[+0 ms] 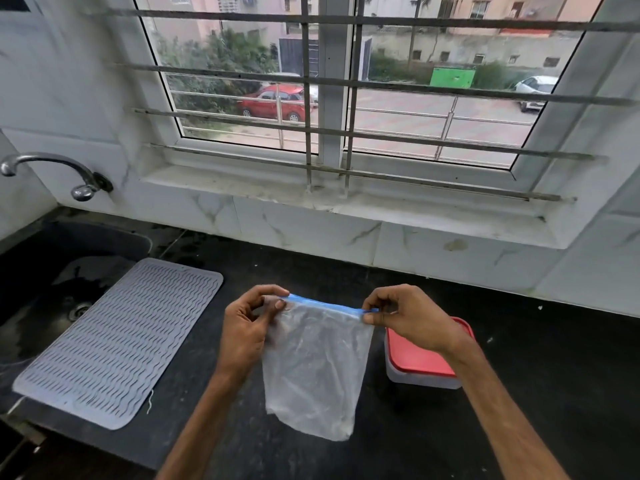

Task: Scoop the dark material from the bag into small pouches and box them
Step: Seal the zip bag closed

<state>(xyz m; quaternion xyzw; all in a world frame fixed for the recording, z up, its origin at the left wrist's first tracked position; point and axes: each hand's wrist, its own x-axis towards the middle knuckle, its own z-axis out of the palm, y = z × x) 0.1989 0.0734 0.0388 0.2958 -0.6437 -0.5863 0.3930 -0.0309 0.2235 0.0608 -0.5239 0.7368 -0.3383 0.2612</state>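
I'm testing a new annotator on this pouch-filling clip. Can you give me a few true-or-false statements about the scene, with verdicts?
1. The left hand and the right hand both pinch the pouch at its blue zip edge. True.
2. The pouch is packed with dark material. False: it is translucent and no dark material shows in it.
3. The box stands open with its lid off. False: the red lid sits on it.
4. A grey mat lies to the left of the hands. True.
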